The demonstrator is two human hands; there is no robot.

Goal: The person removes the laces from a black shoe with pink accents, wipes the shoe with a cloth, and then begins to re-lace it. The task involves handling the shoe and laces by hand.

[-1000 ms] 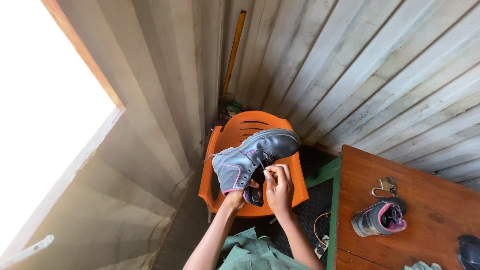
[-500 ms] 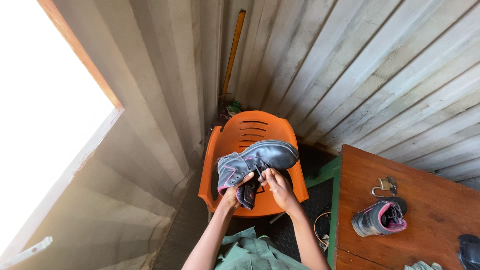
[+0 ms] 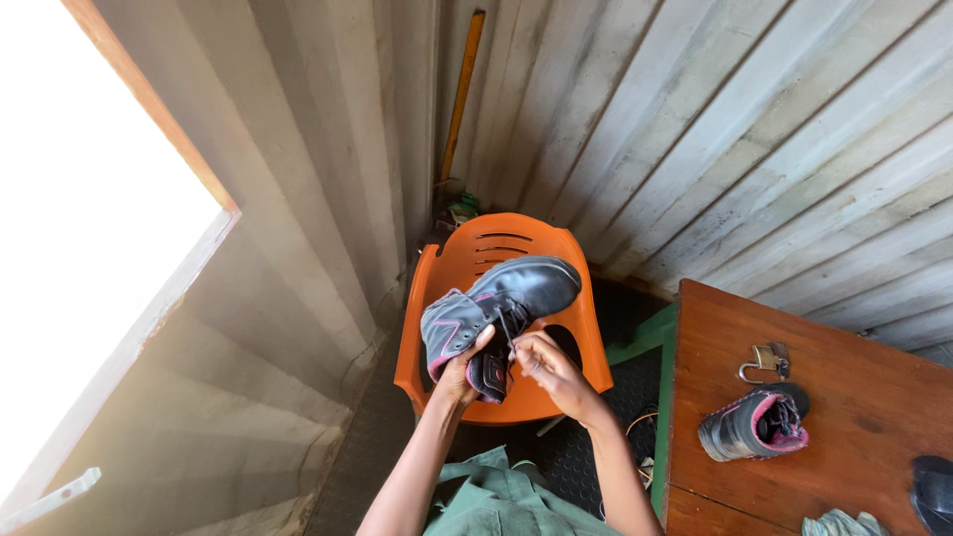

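Observation:
A grey ankle shoe with pink trim point(image 3: 496, 303) is held up in front of me, toe pointing right and away. My left hand point(image 3: 459, 367) grips its heel and collar from below. My right hand point(image 3: 544, 365) pinches the dark lace near the tongue, just right of the left hand. A matching second shoe point(image 3: 751, 425) lies on its side on the brown wooden table point(image 3: 844, 397) at the right, apart from both hands.
An orange plastic chair point(image 3: 476, 258) stands behind the held shoe. A brass padlock point(image 3: 762, 361) lies on the table above the second shoe. Corrugated metal walls surround me, a bright opening at left, a wooden handle point(image 3: 459, 99) leaning in the corner. A dark object point(image 3: 931, 491) sits at the table's right edge.
The held shoe has dropped a little and tilted, its toe now pointing more to the right. My right hand moved from the shoe's opening to the lace.

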